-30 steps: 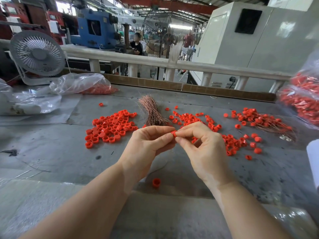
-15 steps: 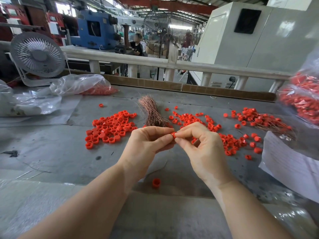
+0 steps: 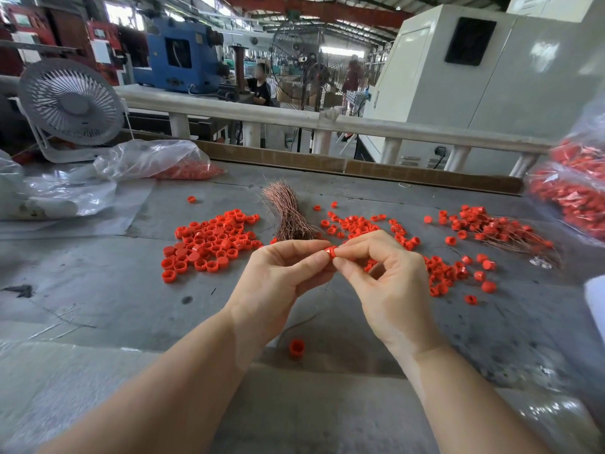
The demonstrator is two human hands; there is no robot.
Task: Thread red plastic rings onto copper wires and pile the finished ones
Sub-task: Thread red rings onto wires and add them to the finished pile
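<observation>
Two bare hands meet above the middle of the grey table (image 3: 98,290), both pinching one red ring (image 3: 331,251) between them: the left hand (image 3: 278,276) has thumb and forefinger curled onto the ring's left side, and the right hand (image 3: 389,283) nips its right side the same way, so each grip is clamped on that ring. A thin copper wire (image 3: 304,319) trails down from under the left hand toward the table. Behind the hands lies a bundle of copper wires (image 3: 288,213), fanned at its far end. Left of the bundle sits a heap of loose rings (image 3: 209,244); right of it, more scattered rings (image 3: 360,224). Farther right is a pile of finished pieces (image 3: 491,229), rings with wires sticking out. One stray ring (image 3: 297,348) rests near the table's front edge, between the forearms. A white fan (image 3: 70,103) stands at the far left beside a clear plastic bag (image 3: 150,158).
</observation>
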